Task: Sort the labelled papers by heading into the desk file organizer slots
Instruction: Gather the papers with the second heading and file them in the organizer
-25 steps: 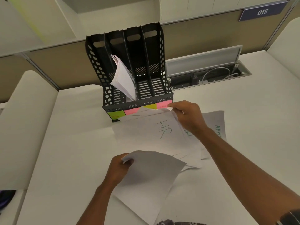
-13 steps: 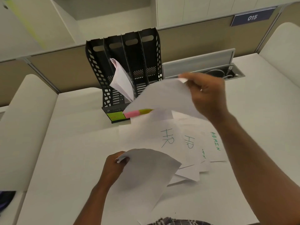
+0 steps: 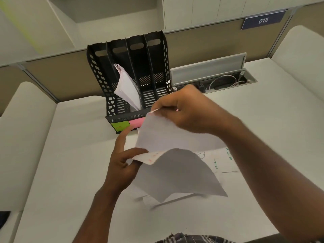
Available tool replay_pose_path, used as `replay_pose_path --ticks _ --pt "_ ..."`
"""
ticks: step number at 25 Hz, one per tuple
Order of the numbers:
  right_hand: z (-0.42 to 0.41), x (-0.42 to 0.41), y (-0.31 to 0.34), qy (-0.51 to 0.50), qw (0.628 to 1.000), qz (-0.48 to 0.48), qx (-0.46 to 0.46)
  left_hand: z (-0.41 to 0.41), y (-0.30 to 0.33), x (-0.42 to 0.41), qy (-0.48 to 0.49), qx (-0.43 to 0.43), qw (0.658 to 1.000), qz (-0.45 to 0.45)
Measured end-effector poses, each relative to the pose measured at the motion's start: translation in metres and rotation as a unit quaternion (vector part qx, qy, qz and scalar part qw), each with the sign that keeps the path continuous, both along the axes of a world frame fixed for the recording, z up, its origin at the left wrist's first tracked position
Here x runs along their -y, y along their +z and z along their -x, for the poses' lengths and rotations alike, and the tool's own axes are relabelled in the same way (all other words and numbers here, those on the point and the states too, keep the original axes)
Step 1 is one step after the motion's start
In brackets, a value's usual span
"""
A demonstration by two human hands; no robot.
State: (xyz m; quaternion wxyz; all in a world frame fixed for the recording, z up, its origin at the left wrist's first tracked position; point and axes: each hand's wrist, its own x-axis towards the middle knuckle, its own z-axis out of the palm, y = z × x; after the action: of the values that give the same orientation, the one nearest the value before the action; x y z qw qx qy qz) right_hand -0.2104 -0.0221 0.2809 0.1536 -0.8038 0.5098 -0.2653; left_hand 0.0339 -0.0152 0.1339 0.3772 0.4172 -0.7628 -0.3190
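A black desk file organizer [image 3: 98, 71] with several upright slots stands at the back of the desk; green and pink sticky labels [image 3: 121, 126] mark its front. A sheaf of papers [image 3: 127, 88] leans in its second slot. My right hand [image 3: 189, 111] pinches the top corner of a white sheet [image 3: 168, 135] above the desk. My left hand [image 3: 122, 162] grips another white sheet [image 3: 178, 176] with faint red writing at its edge. Loose labelled papers [image 3: 222, 162] lie on the desk under both sheets, mostly hidden.
An open cable hatch [image 3: 210, 74] with wires sits in the desk right of the organizer. A partition wall with a blue "015" sign [image 3: 263, 20] runs behind. Bare white desk surface [image 3: 73, 155] spreads to the left of my hands.
My right hand brought its lifted sheet down and toward me, against the left hand's sheet. My left hand rose and moved forward with its paper.
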Motion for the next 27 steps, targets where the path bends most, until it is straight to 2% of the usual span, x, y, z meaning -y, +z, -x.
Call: replay_pose_path --ticks 2,4,6,8,9,11,12,13,15,19,22,25,27 --pt "-0.007 0.005 -0.01 0.027 0.996 -0.051 0.062 0.007 0.007 0.003 0.003 -0.004 1.0 0.016" --pt "0.006 0.017 -0.023 0.001 0.972 -0.118 0.204 0.002 0.002 0.009 0.044 -0.009 0.998 -0.037" --pt "0.035 0.026 -0.051 -0.116 0.92 -0.148 0.345 -0.011 -0.017 0.015 0.107 -0.033 0.985 -0.133" --pt "0.067 0.023 -0.098 -0.276 0.868 -0.173 0.374 -0.025 -0.04 0.014 0.157 -0.064 0.962 -0.215" --pt "0.079 0.018 -0.127 -0.334 0.852 -0.208 0.344 -0.029 -0.051 0.012 0.174 -0.077 0.951 -0.244" --pt "0.092 0.0 -0.191 -0.385 0.855 -0.302 0.17 -0.033 -0.068 0.006 0.204 -0.098 0.929 -0.293" --pt "0.091 -0.011 -0.216 -0.4 0.846 -0.341 0.086 -0.034 -0.076 0.002 0.211 -0.1 0.92 -0.313" --pt "0.089 -0.021 -0.236 -0.416 0.831 -0.366 0.043 -0.034 -0.083 -0.001 0.211 -0.101 0.914 -0.33" --pt "0.082 -0.034 -0.262 -0.44 0.818 -0.366 0.055 -0.033 -0.09 -0.005 0.195 -0.104 0.91 -0.351" --pt "0.074 -0.035 -0.273 -0.467 0.807 -0.347 0.102 -0.036 -0.095 -0.002 0.183 -0.102 0.922 -0.324" --pt "0.064 -0.031 -0.27 -0.468 0.8 -0.351 0.133 -0.049 -0.103 -0.002 0.176 -0.167 0.92 -0.308" --pt "0.05 -0.031 -0.267 -0.499 0.805 -0.316 0.049 -0.063 -0.114 -0.003 0.224 -0.241 0.88 -0.343" --pt "0.046 -0.028 -0.264 -0.522 0.792 -0.314 0.041 -0.069 -0.119 -0.003 0.252 -0.266 0.853 -0.372"
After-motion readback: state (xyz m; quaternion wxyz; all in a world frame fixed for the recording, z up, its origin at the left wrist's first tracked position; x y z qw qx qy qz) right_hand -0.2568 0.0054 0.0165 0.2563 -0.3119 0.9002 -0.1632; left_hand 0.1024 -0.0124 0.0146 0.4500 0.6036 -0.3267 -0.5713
